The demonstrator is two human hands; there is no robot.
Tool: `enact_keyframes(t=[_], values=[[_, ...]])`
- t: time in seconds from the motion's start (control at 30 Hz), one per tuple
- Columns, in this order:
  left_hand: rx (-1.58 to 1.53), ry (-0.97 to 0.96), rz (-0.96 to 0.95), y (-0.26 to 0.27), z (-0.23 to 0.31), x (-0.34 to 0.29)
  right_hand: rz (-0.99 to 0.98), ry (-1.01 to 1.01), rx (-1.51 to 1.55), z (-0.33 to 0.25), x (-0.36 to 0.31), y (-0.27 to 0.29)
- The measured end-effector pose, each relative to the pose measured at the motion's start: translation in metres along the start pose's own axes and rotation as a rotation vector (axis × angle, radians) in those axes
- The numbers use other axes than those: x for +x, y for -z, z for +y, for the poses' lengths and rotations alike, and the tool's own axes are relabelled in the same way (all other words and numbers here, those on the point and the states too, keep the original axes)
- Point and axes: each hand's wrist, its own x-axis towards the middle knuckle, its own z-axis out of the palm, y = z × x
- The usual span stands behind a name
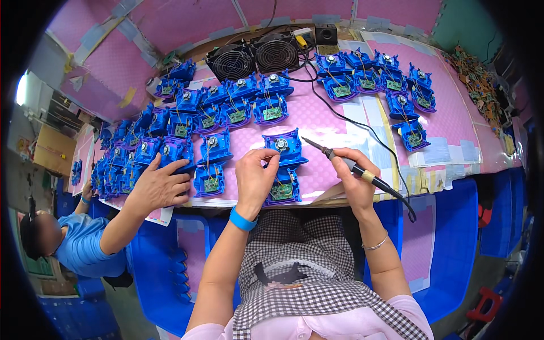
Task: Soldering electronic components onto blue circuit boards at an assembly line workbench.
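Observation:
My right hand (356,180) is closed around a soldering iron (361,171), its tip pointing up and left. That tip is apart from the blue plastic shell (292,148) in front of me, which carries a round silver speaker (281,144). Over the shell's left side, my left hand (256,174) pinches thumb and fingers together near the speaker; what they hold, if anything, is too small to make out. Below, toward me, lies the matching blue half with a green circuit board (280,192), partly covered by my left hand.
Several similar blue shells (208,118) crowd the table's left; more (391,79) stand at the back right. A co-worker's hand (161,187) rests on shells at the left. Two black fans (275,54) stand behind. The iron's black cable (362,126) crosses the pink tabletop (334,127).

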Motion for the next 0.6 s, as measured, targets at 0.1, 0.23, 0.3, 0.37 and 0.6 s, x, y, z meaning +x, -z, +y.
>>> enact_keyframes(t=[0.1,0.23,0.3,0.37,0.6], values=[[-0.001,0.017,-0.009,0.001,0.003,0.000,0.044,-0.029,0.001,0.004,-0.002,0.004],[-0.008,0.033,-0.007,0.000,0.003,-0.001,0.064,0.061,-0.009,0.003,-0.004,0.008],[-0.003,0.037,-0.011,0.001,0.003,-0.001,0.077,0.044,0.033,-0.001,-0.006,0.009],[0.001,0.039,-0.018,0.002,0.005,0.000,0.046,-0.039,0.077,-0.003,-0.008,0.010],[0.140,-0.173,0.179,0.037,0.001,-0.010,-0.064,-0.143,0.127,-0.003,-0.008,0.008]])
